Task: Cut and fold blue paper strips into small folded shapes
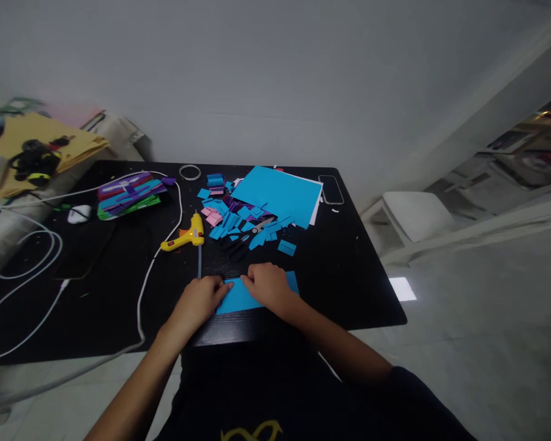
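A strip of blue paper (pixel 239 297) lies near the table's front edge, under both my hands. My left hand (pixel 206 294) is closed at its left end, the thumb pressed on the far edge. My right hand (pixel 269 284) has its fingers curled in and pinches the same far edge further right. The paper's right end shows past my right hand. Just beyond my left hand stands a yellow hot glue gun (pixel 190 234) with a grey-blue glue stick (pixel 199 262) pointing toward me. Scissors (pixel 242 246) with dark handles lie among blue paper scraps (pixel 232 222).
A large blue sheet (pixel 280 193) rests on white paper at the back. Folded pink pieces (pixel 212 215) lie by the scraps. A phone (pixel 331 190) is at the back right. Coloured paper strips (pixel 131 193) and a white cable (pixel 140 306) occupy the left. A white stool (pixel 417 215) stands right.
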A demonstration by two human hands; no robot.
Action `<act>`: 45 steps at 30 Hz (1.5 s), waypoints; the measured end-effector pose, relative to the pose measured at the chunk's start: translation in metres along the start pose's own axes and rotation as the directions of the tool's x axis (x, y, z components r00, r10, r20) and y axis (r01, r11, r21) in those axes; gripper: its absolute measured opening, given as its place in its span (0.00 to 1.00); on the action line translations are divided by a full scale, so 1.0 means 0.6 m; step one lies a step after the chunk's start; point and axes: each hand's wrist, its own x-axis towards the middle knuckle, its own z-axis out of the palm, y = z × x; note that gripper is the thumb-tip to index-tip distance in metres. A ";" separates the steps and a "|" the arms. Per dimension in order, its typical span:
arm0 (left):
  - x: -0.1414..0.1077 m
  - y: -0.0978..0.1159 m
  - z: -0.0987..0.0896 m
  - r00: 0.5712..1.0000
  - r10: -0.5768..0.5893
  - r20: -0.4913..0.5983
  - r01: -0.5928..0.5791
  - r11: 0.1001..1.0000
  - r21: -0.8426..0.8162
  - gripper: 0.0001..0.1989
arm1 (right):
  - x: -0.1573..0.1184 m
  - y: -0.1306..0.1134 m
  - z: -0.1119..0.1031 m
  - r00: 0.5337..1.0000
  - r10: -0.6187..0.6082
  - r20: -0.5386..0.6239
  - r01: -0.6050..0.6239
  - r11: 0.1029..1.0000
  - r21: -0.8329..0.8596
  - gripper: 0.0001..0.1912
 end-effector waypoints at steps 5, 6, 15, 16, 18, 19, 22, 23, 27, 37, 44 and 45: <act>-0.001 0.003 -0.004 1.000 0.002 0.020 -0.003 1.000 0.009 0.20 | -0.007 0.030 -0.019 0.998 0.052 0.033 -0.053 0.998 0.034 0.14; -0.001 0.003 -0.004 1.000 0.005 0.021 -0.005 1.000 0.014 0.20 | -0.009 0.037 -0.021 0.998 0.057 0.031 -0.058 0.997 0.043 0.14; 0.000 -0.001 -0.005 0.999 0.016 0.029 -0.016 1.000 -0.009 0.20 | -0.036 0.112 -0.049 0.987 0.162 -0.001 -0.162 0.984 0.073 0.14; 0.000 -0.001 -0.005 0.999 0.017 0.032 -0.017 1.000 -0.012 0.20 | -0.040 0.121 -0.054 0.982 0.186 -0.001 -0.186 0.980 0.077 0.14; -0.001 0.000 -0.006 0.999 0.014 0.037 -0.013 1.000 -0.017 0.20 | -0.048 0.138 -0.064 0.977 0.212 -0.009 -0.210 0.974 0.083 0.14; -0.002 0.000 -0.006 0.999 0.009 0.037 -0.008 1.000 -0.020 0.20 | -0.051 0.145 -0.068 0.974 0.226 -0.011 -0.225 0.971 0.082 0.14; -0.003 0.001 -0.007 0.999 0.007 0.042 -0.006 0.999 -0.038 0.21 | -0.057 0.161 -0.077 0.968 0.251 -0.006 -0.250 0.966 0.073 0.14; -0.003 0.000 -0.007 0.999 0.007 0.044 -0.005 0.999 -0.045 0.21 | -0.057 0.164 -0.078 0.968 0.252 -0.004 -0.251 0.965 0.074 0.14; -0.002 -0.001 -0.009 0.999 0.011 0.045 -0.009 0.999 -0.038 0.21 | -0.055 0.168 -0.076 0.971 0.237 -0.016 -0.235 0.968 0.083 0.14; -0.022 0.019 0.040 0.877 0.412 -0.248 -0.370 0.908 0.197 0.18 | -0.077 0.176 -0.057 0.978 0.155 -0.141 -0.118 0.963 0.242 0.15; -0.003 0.028 0.073 0.782 0.542 -0.307 -0.508 0.840 0.188 0.27 | -0.096 0.175 -0.062 0.988 0.097 -0.123 -0.041 0.919 0.393 0.09; 0.000 0.028 0.076 0.785 0.536 -0.309 -0.500 0.844 0.193 0.26 | -0.097 0.174 -0.062 0.989 0.093 -0.117 -0.038 0.914 0.404 0.09</act>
